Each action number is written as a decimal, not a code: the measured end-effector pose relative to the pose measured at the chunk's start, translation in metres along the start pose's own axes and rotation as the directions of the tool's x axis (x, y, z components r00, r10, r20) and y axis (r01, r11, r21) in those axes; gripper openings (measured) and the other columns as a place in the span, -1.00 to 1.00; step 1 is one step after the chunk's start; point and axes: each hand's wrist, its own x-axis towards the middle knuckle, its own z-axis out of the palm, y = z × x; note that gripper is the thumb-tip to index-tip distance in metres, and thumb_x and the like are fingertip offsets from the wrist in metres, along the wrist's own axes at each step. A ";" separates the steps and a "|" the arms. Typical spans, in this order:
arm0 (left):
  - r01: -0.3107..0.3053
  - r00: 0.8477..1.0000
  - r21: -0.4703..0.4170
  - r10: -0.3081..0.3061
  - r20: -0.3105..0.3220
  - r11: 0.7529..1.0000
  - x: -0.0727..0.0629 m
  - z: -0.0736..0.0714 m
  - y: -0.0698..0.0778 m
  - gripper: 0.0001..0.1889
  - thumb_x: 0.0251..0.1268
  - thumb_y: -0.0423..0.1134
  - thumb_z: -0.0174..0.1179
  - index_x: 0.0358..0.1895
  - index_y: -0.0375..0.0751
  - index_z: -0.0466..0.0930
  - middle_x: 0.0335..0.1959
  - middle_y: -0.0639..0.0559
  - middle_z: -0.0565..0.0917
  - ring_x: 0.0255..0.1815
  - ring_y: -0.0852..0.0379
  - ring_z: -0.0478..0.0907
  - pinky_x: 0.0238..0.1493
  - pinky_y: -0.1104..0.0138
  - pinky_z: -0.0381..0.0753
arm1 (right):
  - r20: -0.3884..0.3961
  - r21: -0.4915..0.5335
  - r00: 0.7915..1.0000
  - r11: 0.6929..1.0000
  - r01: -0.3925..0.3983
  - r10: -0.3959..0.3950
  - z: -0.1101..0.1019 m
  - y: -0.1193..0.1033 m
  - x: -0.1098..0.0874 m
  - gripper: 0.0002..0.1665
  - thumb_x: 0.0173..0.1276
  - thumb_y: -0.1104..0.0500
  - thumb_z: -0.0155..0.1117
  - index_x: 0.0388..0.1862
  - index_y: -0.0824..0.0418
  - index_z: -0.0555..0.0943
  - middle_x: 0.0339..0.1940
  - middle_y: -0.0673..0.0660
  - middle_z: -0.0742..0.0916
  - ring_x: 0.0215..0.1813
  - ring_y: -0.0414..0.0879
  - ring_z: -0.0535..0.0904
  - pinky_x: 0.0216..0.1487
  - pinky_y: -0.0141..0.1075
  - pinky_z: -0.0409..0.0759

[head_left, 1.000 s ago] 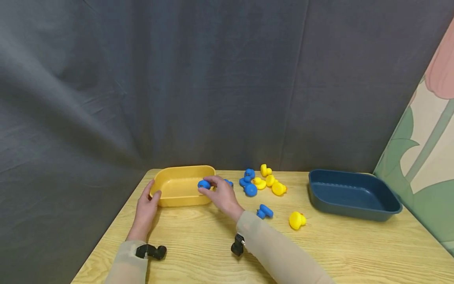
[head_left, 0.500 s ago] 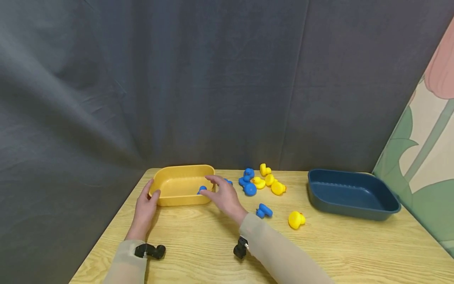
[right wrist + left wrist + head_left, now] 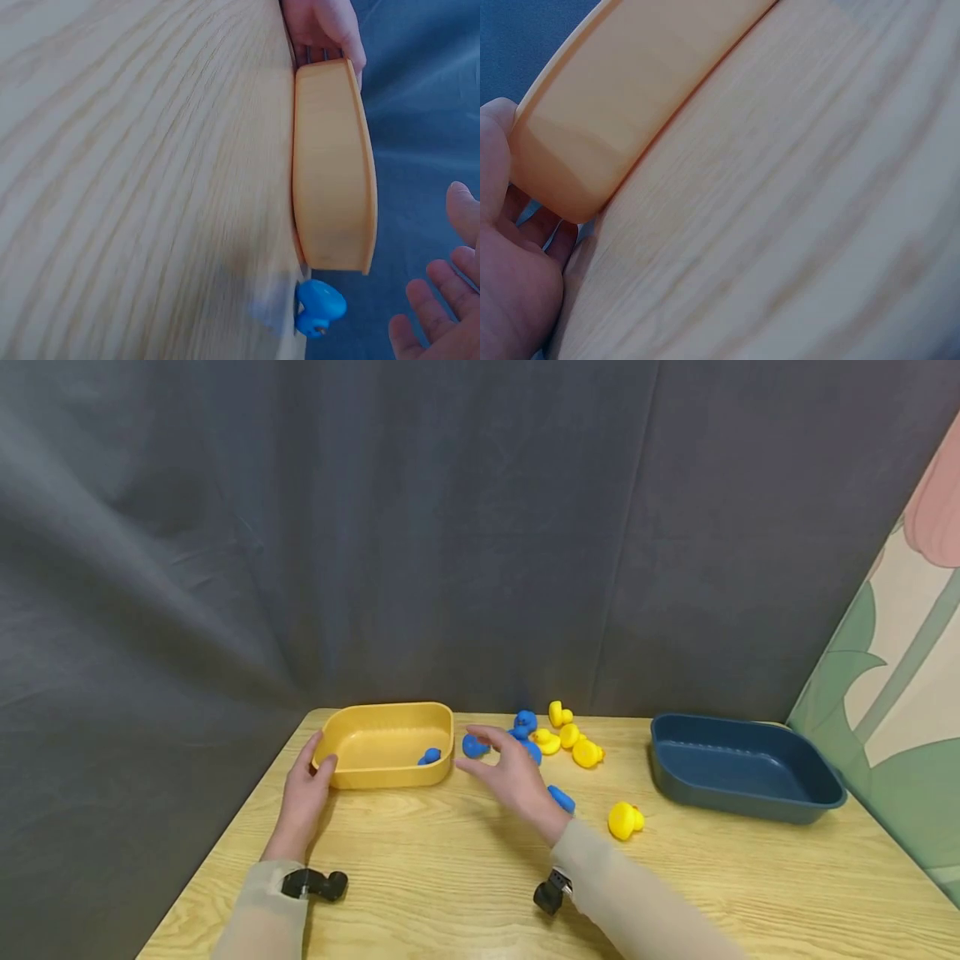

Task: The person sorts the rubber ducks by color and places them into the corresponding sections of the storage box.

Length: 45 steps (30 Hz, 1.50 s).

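Note:
My left hand (image 3: 306, 789) grips the left end of a yellow plastic tub (image 3: 390, 779), thumb at the rim and fingers around the outer corner, as the left wrist view shows. Inside the tub, near its right end, lies a blue rubber duck (image 3: 430, 757). Just right of the tub, my right hand (image 3: 516, 775) is held above the table with thumb and fingers spread and nothing between them. Another blue rubber duck (image 3: 472, 746) lies beyond its fingertips; in the right wrist view this blue duck (image 3: 321, 300) rests on the table beside the tub's end.
Behind the right hand are more blue ducks (image 3: 525, 722), partly hidden, and several yellow ducks (image 3: 588, 753). A blue duck (image 3: 561, 799) lies by the right wrist, a yellow duck (image 3: 622, 821) farther right. A dark blue tub (image 3: 742, 806) stands at right, before a grey curtain (image 3: 480, 543).
My right hand has let go of a blue duck, which dropped into the yellow tub, and has moved right, out past the rim. My left hand stays on the tub.

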 end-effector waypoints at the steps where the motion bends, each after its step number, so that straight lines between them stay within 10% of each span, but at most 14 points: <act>1: 0.002 1.000 0.000 -0.002 -0.001 1.000 0.000 0.000 0.000 -0.27 0.82 -0.12 0.00 0.86 -0.01 -0.05 0.85 -0.07 -0.02 0.84 -0.06 -0.17 0.79 -0.01 -0.07 | -0.003 -0.006 1.000 1.000 -0.001 0.001 -0.004 -0.001 -0.002 -0.31 0.45 0.04 0.63 0.53 0.04 0.65 0.44 0.09 0.71 0.47 0.15 0.57 0.52 0.20 0.52; 30: 0.011 1.000 0.018 -0.011 -0.001 1.000 0.000 -0.001 0.001 -0.26 0.80 -0.11 -0.01 0.86 0.00 -0.06 0.85 -0.08 -0.03 0.85 -0.09 -0.17 0.79 -0.03 -0.08 | 0.018 -0.236 1.000 0.972 0.017 -0.013 -0.101 0.027 -0.049 -0.29 0.45 0.06 0.63 0.51 0.17 0.65 0.40 0.16 0.73 0.37 0.20 0.63 0.39 0.30 0.59; 45: 0.018 1.000 0.004 -0.018 -0.006 1.000 0.000 0.001 0.004 -0.26 0.79 -0.13 0.00 0.86 -0.03 -0.05 0.85 -0.11 -0.02 0.85 -0.11 -0.16 0.78 -0.04 -0.06 | 0.059 -0.317 0.998 0.948 -0.007 0.027 -0.117 0.048 -0.061 -0.37 0.44 0.06 0.63 0.42 0.21 0.71 0.30 0.17 0.79 0.32 0.23 0.67 0.42 0.32 0.54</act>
